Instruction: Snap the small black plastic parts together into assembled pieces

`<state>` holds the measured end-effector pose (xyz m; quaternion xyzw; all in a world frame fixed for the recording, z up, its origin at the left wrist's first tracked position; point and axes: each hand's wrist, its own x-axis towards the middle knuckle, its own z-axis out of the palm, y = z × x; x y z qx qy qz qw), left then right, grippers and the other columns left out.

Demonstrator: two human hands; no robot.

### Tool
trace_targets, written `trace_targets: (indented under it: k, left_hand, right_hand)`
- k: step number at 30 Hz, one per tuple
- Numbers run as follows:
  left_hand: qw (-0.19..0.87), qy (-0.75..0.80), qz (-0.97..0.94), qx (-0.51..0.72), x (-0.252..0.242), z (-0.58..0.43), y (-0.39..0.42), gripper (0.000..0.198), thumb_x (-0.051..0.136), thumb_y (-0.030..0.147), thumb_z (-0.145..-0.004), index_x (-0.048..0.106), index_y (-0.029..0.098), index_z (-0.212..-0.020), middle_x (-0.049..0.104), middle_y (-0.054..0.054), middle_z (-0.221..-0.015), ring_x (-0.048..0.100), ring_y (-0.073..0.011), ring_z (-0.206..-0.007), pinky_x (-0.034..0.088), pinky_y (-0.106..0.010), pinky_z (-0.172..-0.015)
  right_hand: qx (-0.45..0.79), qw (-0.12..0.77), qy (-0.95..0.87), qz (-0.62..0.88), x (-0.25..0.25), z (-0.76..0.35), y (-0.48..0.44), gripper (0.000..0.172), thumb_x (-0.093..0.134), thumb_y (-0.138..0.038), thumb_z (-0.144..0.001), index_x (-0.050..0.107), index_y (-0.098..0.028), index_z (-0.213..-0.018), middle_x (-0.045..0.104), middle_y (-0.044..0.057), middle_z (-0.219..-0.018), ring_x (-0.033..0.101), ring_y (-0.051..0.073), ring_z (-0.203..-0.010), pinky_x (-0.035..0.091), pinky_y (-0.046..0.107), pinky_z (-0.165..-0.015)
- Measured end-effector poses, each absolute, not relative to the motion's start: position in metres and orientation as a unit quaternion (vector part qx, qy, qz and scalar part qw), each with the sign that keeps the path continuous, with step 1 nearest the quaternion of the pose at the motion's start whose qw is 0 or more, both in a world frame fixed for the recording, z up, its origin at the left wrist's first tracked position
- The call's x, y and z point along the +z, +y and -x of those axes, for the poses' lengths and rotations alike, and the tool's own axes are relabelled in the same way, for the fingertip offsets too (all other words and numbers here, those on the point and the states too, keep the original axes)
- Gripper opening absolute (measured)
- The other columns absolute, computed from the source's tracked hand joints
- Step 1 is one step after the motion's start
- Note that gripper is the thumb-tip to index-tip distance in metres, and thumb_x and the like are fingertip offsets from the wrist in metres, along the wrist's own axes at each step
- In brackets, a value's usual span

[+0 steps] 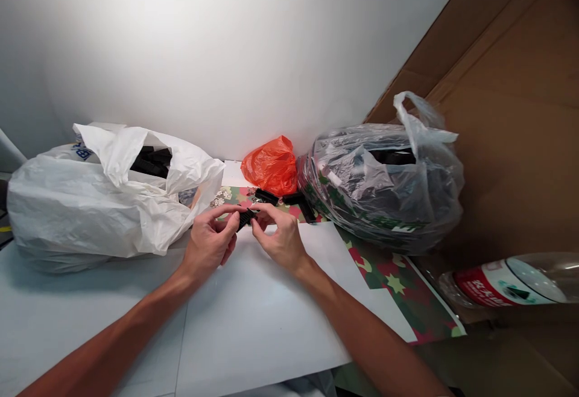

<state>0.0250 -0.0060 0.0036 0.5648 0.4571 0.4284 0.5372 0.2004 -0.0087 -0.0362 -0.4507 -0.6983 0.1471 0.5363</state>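
Observation:
My left hand and my right hand meet over the white sheet, both pinched on a small black plastic part held between their fingertips. Just beyond the hands, two more black parts lie on the patterned paper, near a small pile of tiny pale pieces. The part's exact shape is too small to make out.
A large white plastic bag with black parts inside lies at the left. A small orange bag sits against the wall. A clear bag full of dark parts is at the right, beside cardboard. A plastic bottle lies at the right edge.

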Motion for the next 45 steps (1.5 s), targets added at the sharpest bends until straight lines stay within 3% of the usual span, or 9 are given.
trace_targets:
  k: [8,30,37,45]
  left_hand:
    - [0.548,0.446,-0.562,0.430,0.002,-0.026,-0.006,0.048,0.068,0.059,-0.091,0.072,0.016,-0.113,0.046,0.009,-0.041,0.034,-0.0075,-0.027,0.026,-0.017,-0.027]
    - [0.562,0.423,-0.559,0.439,-0.003,-0.025,-0.003,0.046,0.069,0.057,-0.092,0.073,0.016,-0.111,0.044,0.009,-0.040,0.034,-0.0071,-0.029,0.026,-0.017,-0.029]
    - [0.605,0.428,-0.507,0.439,0.003,-0.025,0.000,0.044,0.070,0.057,-0.085,0.069,0.017,-0.105,0.044,0.009,-0.038,0.033,-0.0086,-0.027,0.026,-0.017,-0.026]
    - [0.653,0.437,-0.447,0.427,0.005,-0.028,0.000,0.043,0.070,0.053,-0.077,0.062,0.020,-0.104,0.045,0.010,-0.038,0.030,-0.0088,-0.026,0.028,-0.017,-0.025]
  right_hand:
    - [0.074,0.512,-0.725,0.454,-0.039,-0.200,-0.012,0.026,0.060,-0.019,-0.097,0.069,-0.021,-0.121,0.074,0.004,-0.084,0.069,0.019,-0.069,0.061,0.032,-0.074]
    - [0.088,0.518,-0.723,0.449,-0.037,-0.200,-0.012,0.026,0.059,-0.017,-0.096,0.070,-0.021,-0.119,0.075,0.003,-0.085,0.068,0.018,-0.070,0.060,0.031,-0.073]
    - [0.242,0.547,-0.671,0.438,-0.032,-0.202,-0.009,0.021,0.067,-0.030,-0.097,0.073,-0.020,-0.114,0.074,0.003,-0.086,0.070,0.017,-0.072,0.060,0.028,-0.069]
    - [0.461,0.585,-0.572,0.345,-0.033,-0.204,0.002,0.038,0.071,-0.052,-0.095,0.073,-0.016,-0.108,0.071,0.001,-0.076,0.067,0.015,-0.059,0.059,0.028,-0.059]
